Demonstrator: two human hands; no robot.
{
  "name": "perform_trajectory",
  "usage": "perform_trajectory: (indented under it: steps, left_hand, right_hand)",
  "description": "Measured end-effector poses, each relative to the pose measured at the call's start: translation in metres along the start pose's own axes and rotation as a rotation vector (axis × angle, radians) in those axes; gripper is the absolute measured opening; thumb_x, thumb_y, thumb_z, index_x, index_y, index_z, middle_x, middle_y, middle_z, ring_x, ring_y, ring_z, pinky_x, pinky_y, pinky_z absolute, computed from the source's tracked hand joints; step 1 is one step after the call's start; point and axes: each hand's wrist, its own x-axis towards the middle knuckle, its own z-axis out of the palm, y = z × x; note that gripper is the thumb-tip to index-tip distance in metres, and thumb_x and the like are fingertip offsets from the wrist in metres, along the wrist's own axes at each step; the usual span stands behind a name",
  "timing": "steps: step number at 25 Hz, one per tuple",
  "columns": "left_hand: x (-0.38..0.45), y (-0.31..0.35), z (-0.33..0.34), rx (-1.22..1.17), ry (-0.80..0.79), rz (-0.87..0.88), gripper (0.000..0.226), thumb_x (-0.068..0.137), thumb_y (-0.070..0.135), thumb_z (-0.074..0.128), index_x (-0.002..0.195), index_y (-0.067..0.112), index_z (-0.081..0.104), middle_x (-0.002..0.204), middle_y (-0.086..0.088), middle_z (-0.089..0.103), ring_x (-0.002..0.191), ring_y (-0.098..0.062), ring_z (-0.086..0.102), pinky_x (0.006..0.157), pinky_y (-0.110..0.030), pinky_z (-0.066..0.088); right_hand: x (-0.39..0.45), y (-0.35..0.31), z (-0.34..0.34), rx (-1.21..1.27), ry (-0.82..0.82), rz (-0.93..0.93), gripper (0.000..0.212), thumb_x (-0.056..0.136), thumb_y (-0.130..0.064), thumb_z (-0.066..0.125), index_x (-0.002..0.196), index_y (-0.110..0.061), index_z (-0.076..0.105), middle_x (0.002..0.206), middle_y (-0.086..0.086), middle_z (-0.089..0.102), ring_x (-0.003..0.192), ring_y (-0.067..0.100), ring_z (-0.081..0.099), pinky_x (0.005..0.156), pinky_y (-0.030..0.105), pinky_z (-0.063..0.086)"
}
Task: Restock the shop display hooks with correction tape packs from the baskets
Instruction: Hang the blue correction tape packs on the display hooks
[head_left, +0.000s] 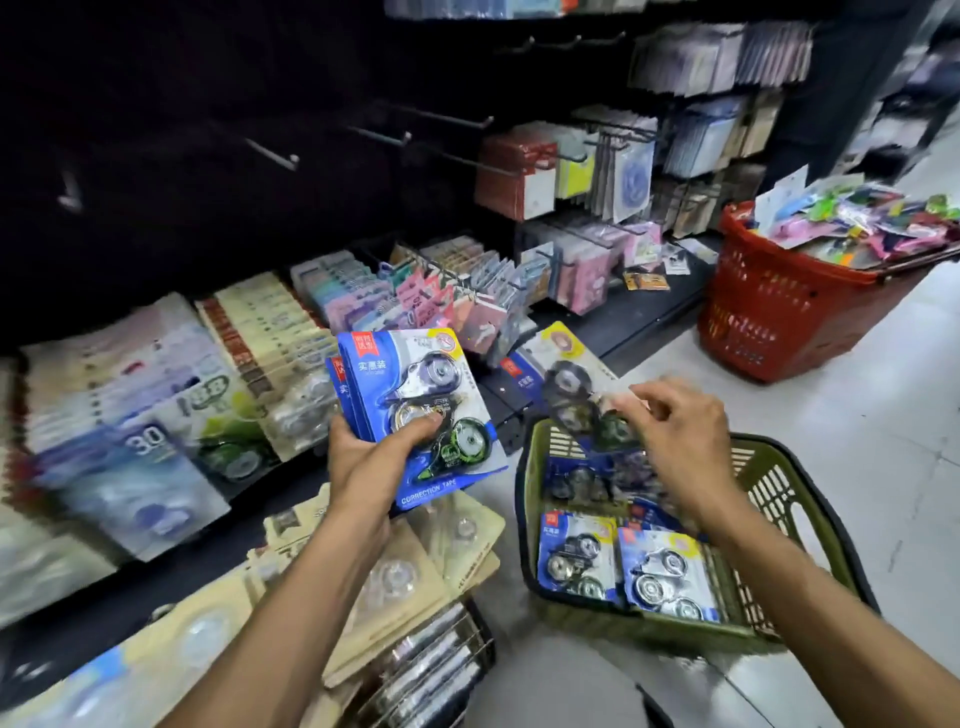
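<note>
The left hand (363, 457) grips a small stack of blue correction tape packs (415, 410), thumb pressed across the front blister, fingers behind, the cards fanned a little and held upright. To its right the right hand (675, 441) pinches another blue pack (571, 395) by its lower part, lifted above the green basket (800, 499); that pack is blurred, so the exact finger hold cannot be made out. More blue packs (623, 566) lie flat in the near part of the basket on the floor.

The step in hand looks like gathering: the lifted pack should go onto the left-hand stack. To do it well, turn it face-forward and the same way up as the others, so the hang holes line up at the top and the whole stack can slide onto a hook in one go. Keep the left thumb low, clear of the holes.

Farther off, bare hooks (384, 137) jut from the dark panel at upper left. A red basket (769, 312) heaped with mixed goods stands at far right.
</note>
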Motion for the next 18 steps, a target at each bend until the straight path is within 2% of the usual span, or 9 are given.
perform_trajectory:
  steps: [3,5,7,9,12,14,15,16,18]
  left_hand:
    - [-0.014,0.049,-0.056,-0.036,0.078,0.065,0.071,0.049,0.017,0.097,0.108,0.028,0.059,0.1,0.002,0.079,0.09,-0.026,0.077,0.085,-0.055,0.061]
    - [-0.024,0.075,-0.091,-0.042,0.137,0.1,0.08,0.039,0.025,0.097,0.11,0.029,0.06,0.1,0.001,0.079,0.092,-0.028,0.076,0.085,-0.057,0.06]
    - [-0.039,0.103,-0.134,-0.058,0.184,0.146,0.082,0.042,0.024,0.097,0.115,0.025,0.06,0.1,-0.001,0.079,0.092,-0.028,0.076,0.085,-0.056,0.06]
    - [-0.058,0.129,-0.178,-0.068,0.228,0.197,0.085,0.038,0.028,0.095,0.116,0.022,0.06,0.1,-0.003,0.079,0.091,-0.028,0.076,0.086,-0.053,0.061]
    - [-0.084,0.153,-0.246,-0.144,0.271,0.219,0.068,0.055,0.015,0.093,0.116,0.016,0.062,0.099,-0.006,0.079,0.088,-0.029,0.076,0.083,-0.052,0.061]
    - [-0.1,0.164,-0.284,-0.211,0.309,0.204,0.054,0.065,0.012,0.085,0.114,0.013,0.064,0.096,-0.008,0.079,0.079,-0.027,0.076,0.069,-0.045,0.063]
    - [-0.107,0.168,-0.305,-0.214,0.356,0.21,0.051,0.067,0.01,0.084,0.114,0.013,0.064,0.095,-0.008,0.079,0.075,-0.025,0.076,0.064,-0.041,0.062]
    - [-0.111,0.171,-0.325,-0.19,0.416,0.222,0.05,0.069,0.007,0.085,0.113,0.013,0.064,0.096,-0.008,0.079,0.075,-0.024,0.075,0.064,-0.038,0.061]
    - [-0.117,0.174,-0.364,-0.138,0.525,0.237,0.052,0.069,0.005,0.088,0.113,0.013,0.062,0.097,-0.009,0.078,0.082,-0.027,0.075,0.073,-0.042,0.062]
  right_hand:
    - [0.009,-0.087,0.001,0.51,-0.096,0.183,0.017,0.092,-0.023,0.071,0.077,-0.014,0.074,0.073,0.004,0.063,0.06,0.01,0.048,0.051,0.013,0.038]
    - [0.007,-0.14,0.014,0.771,-0.216,0.242,0.022,0.093,-0.021,0.07,0.073,-0.014,0.074,0.074,0.0,0.07,0.066,0.009,0.057,0.061,0.017,0.046]
    - [-0.003,-0.196,0.036,0.956,-0.403,0.27,0.019,0.093,-0.018,0.068,0.077,-0.012,0.076,0.084,0.005,0.077,0.077,0.018,0.068,0.075,0.03,0.055]
    - [-0.018,-0.252,0.059,1.007,-0.542,0.239,0.016,0.094,-0.016,0.066,0.084,-0.008,0.075,0.089,0.009,0.078,0.082,0.022,0.071,0.078,0.034,0.058]
    - [-0.051,-0.326,0.095,0.998,-0.62,0.132,0.016,0.093,-0.016,0.068,0.084,-0.004,0.073,0.077,0.003,0.076,0.069,0.014,0.066,0.065,0.024,0.056]
    - [-0.07,-0.365,0.116,0.949,-0.612,0.012,0.022,0.094,-0.017,0.067,0.076,-0.005,0.069,0.054,-0.012,0.063,0.051,0.0,0.05,0.049,0.013,0.04]
    - [-0.079,-0.386,0.124,0.922,-0.615,-0.04,0.024,0.095,-0.018,0.066,0.073,-0.007,0.066,0.048,-0.014,0.056,0.047,-0.001,0.044,0.045,0.012,0.034]
    - [-0.087,-0.404,0.135,0.906,-0.625,-0.071,0.026,0.097,-0.019,0.064,0.073,-0.009,0.065,0.049,-0.013,0.056,0.047,0.0,0.043,0.045,0.013,0.033]
    - [-0.099,-0.436,0.154,0.915,-0.682,-0.087,0.026,0.098,-0.021,0.063,0.077,-0.006,0.063,0.063,-0.005,0.066,0.055,0.005,0.054,0.053,0.021,0.042]
